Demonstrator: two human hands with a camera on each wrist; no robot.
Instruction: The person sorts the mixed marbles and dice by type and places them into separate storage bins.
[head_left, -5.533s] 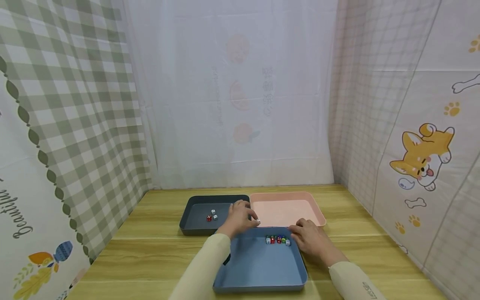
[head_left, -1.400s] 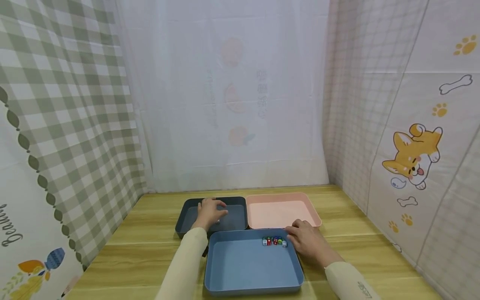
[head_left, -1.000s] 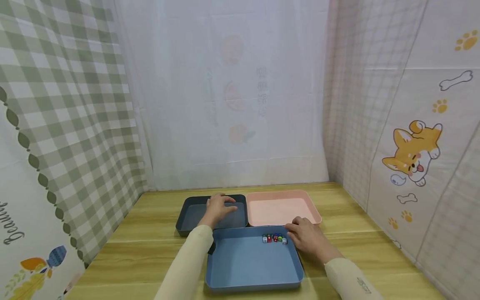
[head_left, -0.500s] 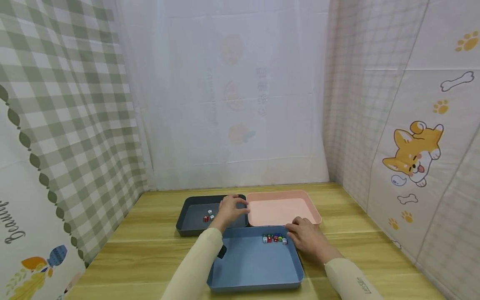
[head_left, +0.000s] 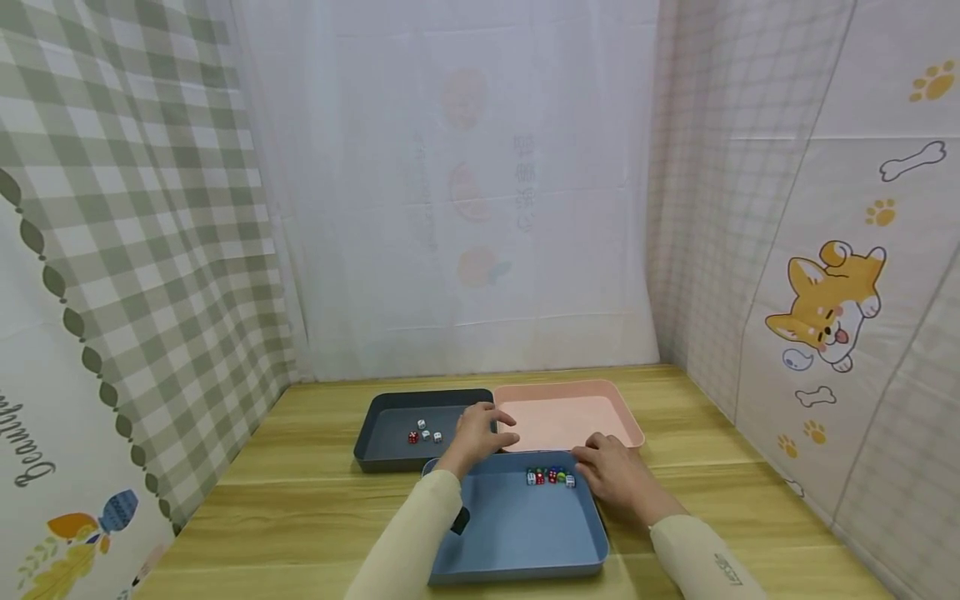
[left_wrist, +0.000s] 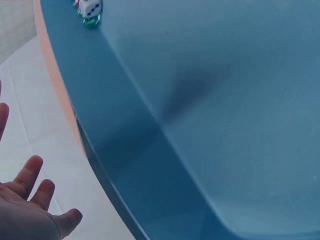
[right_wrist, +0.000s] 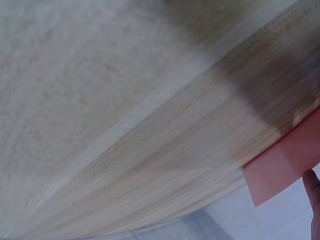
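Note:
My left hand hovers where the dark, pink and blue trays meet, thumb and fingers apart with nothing between them. Its spread fingers show beyond the blue wall in the left wrist view. At the far right corner of the blue tray, my right hand rests against the rim, fingers loosely bent; their tips are partly hidden. Several small dice, white, red, green and blue, sit in a cluster by that corner. In the dark tray lie one red die and three white dice.
A pink tray with no dice showing stands behind the blue one, beside the dark tray. All three sit on a wood-grain table. Cloth curtains enclose the left, back and right sides.
Earlier my left hand pinched a white die near the pink tray. It let go over the dark tray, where a third white die now lies, then moved back right. The right hand stayed put.

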